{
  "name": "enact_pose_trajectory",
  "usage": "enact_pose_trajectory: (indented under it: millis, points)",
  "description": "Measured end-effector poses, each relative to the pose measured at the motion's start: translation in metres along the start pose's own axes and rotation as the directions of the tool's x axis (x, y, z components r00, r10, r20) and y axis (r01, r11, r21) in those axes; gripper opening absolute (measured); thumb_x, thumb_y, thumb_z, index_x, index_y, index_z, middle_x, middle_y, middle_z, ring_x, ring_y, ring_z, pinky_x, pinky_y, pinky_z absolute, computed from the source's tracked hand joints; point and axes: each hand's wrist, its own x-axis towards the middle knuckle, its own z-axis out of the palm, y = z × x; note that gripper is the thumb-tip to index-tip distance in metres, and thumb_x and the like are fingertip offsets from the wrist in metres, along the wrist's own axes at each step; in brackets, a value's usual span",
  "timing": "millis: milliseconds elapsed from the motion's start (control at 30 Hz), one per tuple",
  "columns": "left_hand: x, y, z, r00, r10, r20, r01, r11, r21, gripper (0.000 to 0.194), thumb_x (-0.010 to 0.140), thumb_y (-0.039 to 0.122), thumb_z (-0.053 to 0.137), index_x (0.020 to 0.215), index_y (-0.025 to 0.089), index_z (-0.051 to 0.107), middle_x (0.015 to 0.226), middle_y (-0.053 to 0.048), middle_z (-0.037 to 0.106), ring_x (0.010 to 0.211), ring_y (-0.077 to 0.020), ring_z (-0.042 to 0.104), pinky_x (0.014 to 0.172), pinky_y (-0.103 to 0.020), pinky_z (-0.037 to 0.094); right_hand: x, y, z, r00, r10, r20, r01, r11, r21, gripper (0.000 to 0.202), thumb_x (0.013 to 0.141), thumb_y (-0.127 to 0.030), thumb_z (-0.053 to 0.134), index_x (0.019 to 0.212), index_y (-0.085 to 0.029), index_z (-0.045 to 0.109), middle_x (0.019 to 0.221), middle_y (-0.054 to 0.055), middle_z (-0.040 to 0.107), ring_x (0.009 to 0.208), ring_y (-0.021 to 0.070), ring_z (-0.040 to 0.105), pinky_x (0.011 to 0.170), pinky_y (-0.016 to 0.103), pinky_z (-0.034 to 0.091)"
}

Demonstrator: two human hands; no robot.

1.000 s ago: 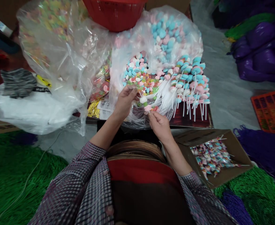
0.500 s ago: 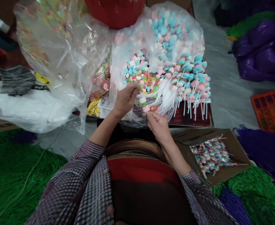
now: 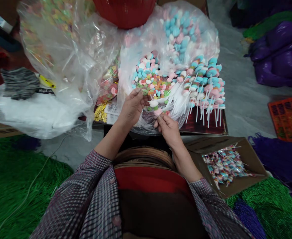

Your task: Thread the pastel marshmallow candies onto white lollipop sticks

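Below the loose candy, my right hand [image 3: 167,127] pinches the lower end of a candy skewer, its stick mostly hidden. A pink marshmallow [image 3: 157,112], a green gummy and a white marshmallow [image 3: 153,103] are stacked on it. My left hand [image 3: 134,105] is just up and left of the skewer, its thumb and forefinger closed at a green gummy candy [image 3: 145,91]; the grip is partly hidden. Loose gummies [image 3: 158,83] and pink, white and blue marshmallows [image 3: 143,71] lie beyond both hands on clear plastic. White sticks [image 3: 177,99] lie in a bundle to the right.
Finished candy skewers [image 3: 211,83] are piled at the table's right edge. Clear bags of marshmallows [image 3: 178,30] and gummies [image 3: 58,20] stand behind, beside a red basin [image 3: 126,13]. A cardboard box [image 3: 254,166] of wrapped skewers sits lower right. A striped glove [image 3: 20,83] lies left.
My left hand has turned and its fingers have loosened slightly, showing a green gummy candy at the fingertips. My right hand and the skewer have shifted slightly up and right.
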Motion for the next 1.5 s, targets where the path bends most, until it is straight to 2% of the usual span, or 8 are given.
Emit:
enact_pose_trajectory:
  millis: [200,600,733,900,1000,1133,1267,1500]
  points:
    - [-0.007,0.004,0.009,0.997,-0.078,0.004,0.079,0.996,-0.038,0.013,0.096,0.021,0.068,0.086,0.019,0.059,0.083,0.000,0.075,0.075,-0.0098,0.073,0.066,-0.021,0.053,0.000,0.004,-0.001,0.998,0.056,-0.042,-0.045,0.970,0.239,0.043,0.087,-0.065,0.068,0.087,-0.022,0.066,0.065,-0.005,0.061,0.048,0.0070,0.038,0.049,0.023,0.030]
    - [0.003,-0.011,0.003,0.981,0.193,0.022,-0.194,0.965,0.175,0.015,0.093,0.019,0.072,0.084,0.022,0.061,0.072,0.005,0.069,0.066,-0.0064,0.066,0.063,-0.018,0.050,-0.007,-0.001,-0.008,0.998,0.045,0.044,-0.041,0.997,-0.068,0.050,0.091,-0.068,0.058,0.079,-0.021,0.065,0.058,-0.003,0.057,0.055,0.0114,0.042,0.052,0.026,0.028]
    - [0.004,-0.013,0.000,0.948,0.315,0.047,-0.313,0.895,0.317,0.013,0.094,0.020,0.069,0.084,0.024,0.062,0.068,0.006,0.066,0.062,-0.0072,0.061,0.064,-0.019,0.049,-0.010,-0.004,-0.003,0.995,0.083,0.059,-0.084,0.996,0.018,0.048,0.089,-0.067,0.062,0.084,-0.020,0.068,0.057,-0.004,0.057,0.050,0.0093,0.037,0.048,0.024,0.024]
    - [0.002,0.005,-0.006,0.931,0.331,0.151,-0.355,0.730,0.584,0.013,0.090,0.015,0.072,0.083,0.024,0.067,0.072,0.006,0.065,0.068,-0.0086,0.060,0.071,-0.022,0.047,-0.012,-0.015,-0.014,0.939,0.273,0.209,-0.303,0.944,0.128,0.047,0.083,-0.066,0.068,0.087,-0.019,0.069,0.053,-0.006,0.055,0.041,0.0064,0.025,0.044,0.025,0.015]
    - [0.003,0.015,-0.008,0.927,0.286,0.243,-0.375,0.667,0.644,0.015,0.087,0.010,0.074,0.080,0.023,0.071,0.076,0.004,0.069,0.072,-0.0091,0.060,0.075,-0.023,0.047,-0.011,-0.023,-0.025,0.967,0.201,0.154,-0.199,0.980,-0.029,0.041,0.087,-0.059,0.065,0.080,-0.019,0.069,0.050,-0.005,0.053,0.044,0.0081,0.031,0.047,0.025,0.021]
    - [0.003,0.013,-0.004,0.952,0.244,0.184,-0.305,0.765,0.567,0.014,0.089,0.016,0.077,0.079,0.022,0.068,0.072,0.004,0.067,0.069,-0.0088,0.061,0.072,-0.023,0.049,-0.011,-0.029,-0.028,0.996,0.027,0.091,-0.002,0.964,-0.266,0.035,0.094,-0.044,0.058,0.068,-0.020,0.064,0.051,-0.003,0.057,0.053,0.0117,0.047,0.062,0.027,0.036]
    - [0.003,0.002,0.000,0.989,0.142,0.032,-0.144,0.919,0.368,0.017,0.094,0.026,0.074,0.082,0.021,0.063,0.064,0.005,0.063,0.059,-0.0077,0.060,0.062,-0.021,0.049,-0.011,-0.028,-0.021,0.991,0.048,0.127,-0.026,0.985,-0.172,0.034,0.095,-0.046,0.055,0.077,-0.020,0.067,0.053,-0.004,0.055,0.054,0.0114,0.045,0.062,0.027,0.036]
    - [0.004,-0.003,0.000,0.991,0.110,-0.083,-0.082,0.955,0.286,0.020,0.094,0.024,0.074,0.081,0.022,0.059,0.063,0.008,0.062,0.054,-0.0048,0.059,0.057,-0.018,0.047,-0.012,-0.021,-0.019,0.985,0.085,0.149,-0.070,0.992,-0.103,0.042,0.092,-0.059,0.060,0.078,-0.020,0.067,0.052,-0.005,0.051,0.055,0.0116,0.042,0.056,0.026,0.028]
